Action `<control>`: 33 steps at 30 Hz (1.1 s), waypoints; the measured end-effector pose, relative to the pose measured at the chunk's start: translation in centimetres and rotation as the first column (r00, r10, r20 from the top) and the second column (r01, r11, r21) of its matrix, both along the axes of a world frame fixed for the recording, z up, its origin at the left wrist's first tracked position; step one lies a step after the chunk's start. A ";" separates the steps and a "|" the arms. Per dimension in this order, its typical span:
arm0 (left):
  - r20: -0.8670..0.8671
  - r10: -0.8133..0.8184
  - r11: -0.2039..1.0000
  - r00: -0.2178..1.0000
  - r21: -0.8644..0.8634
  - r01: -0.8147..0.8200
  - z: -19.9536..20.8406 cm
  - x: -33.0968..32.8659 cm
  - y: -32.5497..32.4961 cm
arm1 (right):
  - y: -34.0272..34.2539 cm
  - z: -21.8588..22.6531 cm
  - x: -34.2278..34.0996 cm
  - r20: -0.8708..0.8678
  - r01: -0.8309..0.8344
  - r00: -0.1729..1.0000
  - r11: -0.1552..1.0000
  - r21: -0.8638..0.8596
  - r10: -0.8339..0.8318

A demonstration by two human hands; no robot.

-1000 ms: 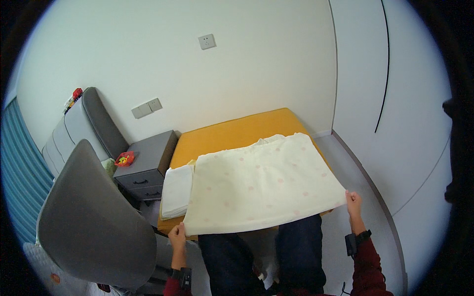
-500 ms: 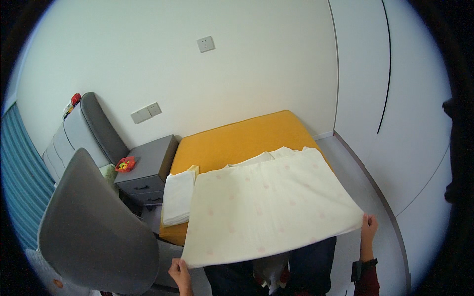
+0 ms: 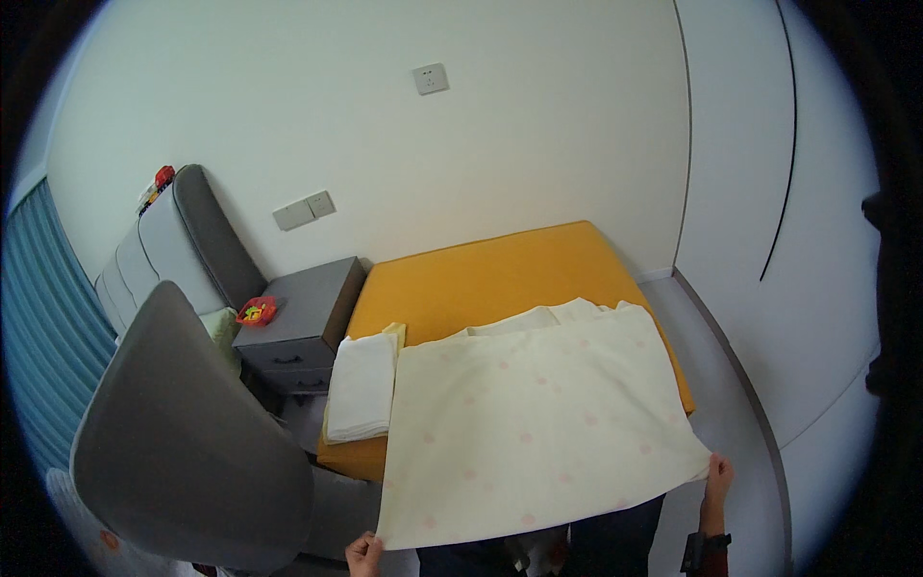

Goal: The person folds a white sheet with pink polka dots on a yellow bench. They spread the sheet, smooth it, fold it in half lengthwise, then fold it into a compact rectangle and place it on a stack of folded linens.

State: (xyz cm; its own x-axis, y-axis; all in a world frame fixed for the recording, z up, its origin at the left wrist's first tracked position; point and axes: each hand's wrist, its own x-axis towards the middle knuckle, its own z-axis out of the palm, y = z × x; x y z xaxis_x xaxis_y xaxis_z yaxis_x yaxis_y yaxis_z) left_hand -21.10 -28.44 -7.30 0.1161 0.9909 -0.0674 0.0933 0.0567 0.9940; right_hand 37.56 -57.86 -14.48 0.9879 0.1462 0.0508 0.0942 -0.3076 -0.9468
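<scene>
A cream cloth with pale pink dots (image 3: 548,423) is spread over the front of the mustard-yellow padded bench (image 3: 481,274) and stretched toward me above my legs. Its near left corner is pinched in my left hand (image 3: 363,553). My right hand (image 3: 719,473), with a dark band on the wrist, grips the near right corner. The far edge lies on the bench, with a fold of cloth rising behind it. Left of the cloth rests a folded white cloth stack (image 3: 361,389), with a yellow piece (image 3: 396,335) showing beneath.
A grey nightstand (image 3: 312,293) holding a red basket (image 3: 257,312) of small yellow and green things stands left of the bench. Nearer is a grey chair (image 3: 187,442). White cabinet doors (image 3: 740,192) rise on the right, and a teal curtain (image 3: 58,308) hangs far left.
Both hands have lowered toward me, keeping the two near corners, and the cloth lies flatter and tauter. The whole view has shifted slightly, so the furniture appears further right.
</scene>
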 end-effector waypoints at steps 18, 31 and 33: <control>-0.185 0.239 0.956 0.953 -0.126 -0.264 -3.0 4.2 8.5 | 5.5 2.3 4.3 0.133 -0.117 0.983 0.991 -0.066 0.125; 0.047 0.138 0.990 0.989 -0.037 -0.136 0.6 8.9 9.1 | 10.4 7.9 -0.8 -0.256 -0.296 0.897 0.920 0.256 0.360; 0.139 0.119 0.993 0.983 0.002 -0.120 2.2 8.5 9.2 | 10.4 9.8 0.2 -0.258 -0.254 0.904 0.915 0.314 0.340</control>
